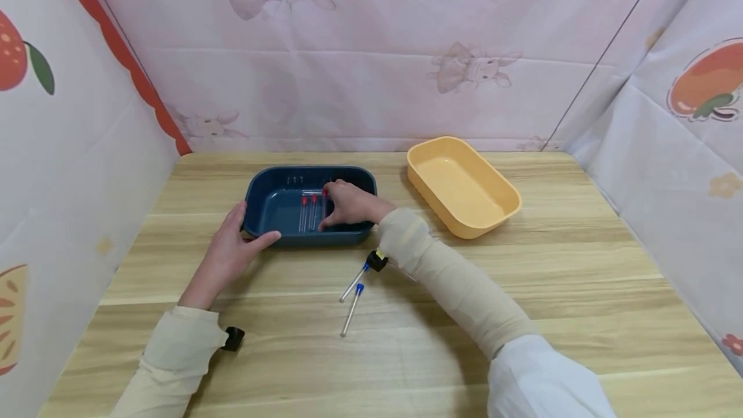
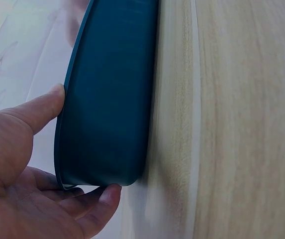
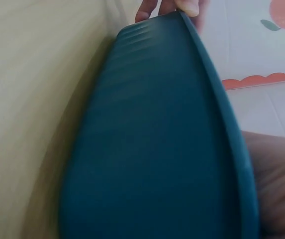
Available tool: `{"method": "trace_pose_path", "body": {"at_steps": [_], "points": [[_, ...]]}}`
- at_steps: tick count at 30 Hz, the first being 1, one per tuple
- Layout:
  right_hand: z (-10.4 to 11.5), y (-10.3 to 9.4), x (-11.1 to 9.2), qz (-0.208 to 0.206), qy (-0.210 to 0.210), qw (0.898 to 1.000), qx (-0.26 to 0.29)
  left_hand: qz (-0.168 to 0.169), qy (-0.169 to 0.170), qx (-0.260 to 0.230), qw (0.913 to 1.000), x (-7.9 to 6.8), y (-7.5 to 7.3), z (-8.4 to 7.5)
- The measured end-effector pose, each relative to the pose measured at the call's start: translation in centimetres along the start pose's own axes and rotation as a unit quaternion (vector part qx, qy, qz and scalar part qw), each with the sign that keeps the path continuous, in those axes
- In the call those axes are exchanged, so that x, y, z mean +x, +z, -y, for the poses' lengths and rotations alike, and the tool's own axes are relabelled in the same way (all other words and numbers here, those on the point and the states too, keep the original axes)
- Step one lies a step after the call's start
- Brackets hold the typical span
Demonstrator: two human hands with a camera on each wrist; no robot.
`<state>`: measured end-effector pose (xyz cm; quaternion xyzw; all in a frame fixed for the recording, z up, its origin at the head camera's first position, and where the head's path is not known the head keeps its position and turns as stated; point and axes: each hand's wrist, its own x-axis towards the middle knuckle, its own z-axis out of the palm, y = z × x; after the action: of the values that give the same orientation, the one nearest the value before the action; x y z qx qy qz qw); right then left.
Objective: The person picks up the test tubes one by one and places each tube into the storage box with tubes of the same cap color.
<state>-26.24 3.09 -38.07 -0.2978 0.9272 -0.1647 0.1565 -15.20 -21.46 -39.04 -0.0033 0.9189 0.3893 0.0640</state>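
A dark blue plastic tray sits on the table, its left end gripped by my left hand. In the left wrist view the thumb lies on the rim of the tray and the fingers curl at its end. Inside the tray, two slim clear tubes with red caps lie side by side. My right hand reaches into its right half and pinches another red-capped tube between thumb and fingers. The right wrist view shows mostly the tray's outer wall; the held tube is hidden there.
Two blue-capped tubes lie on the table in front of the tray. Another clear tube lies partly under the right forearm. A yellow tray stands at the back right. Printed cloth walls enclose the table.
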Motion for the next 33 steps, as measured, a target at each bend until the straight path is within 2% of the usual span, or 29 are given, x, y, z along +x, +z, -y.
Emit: {"method": "trace_pose_path", "body": {"at_steps": [12, 33], "points": [[0.3, 0.6, 0.8, 0.013, 0.026, 0.999, -0.041, -0.001, 0.0, -0.003, 1.0, 0.0, -0.2, 0.0], [0.2, 1.2, 0.9, 0.012, 0.032, 0.999, -0.041, -0.004, 0.002, -0.006, 1.0, 0.0, 0.2, 0.3]]}}
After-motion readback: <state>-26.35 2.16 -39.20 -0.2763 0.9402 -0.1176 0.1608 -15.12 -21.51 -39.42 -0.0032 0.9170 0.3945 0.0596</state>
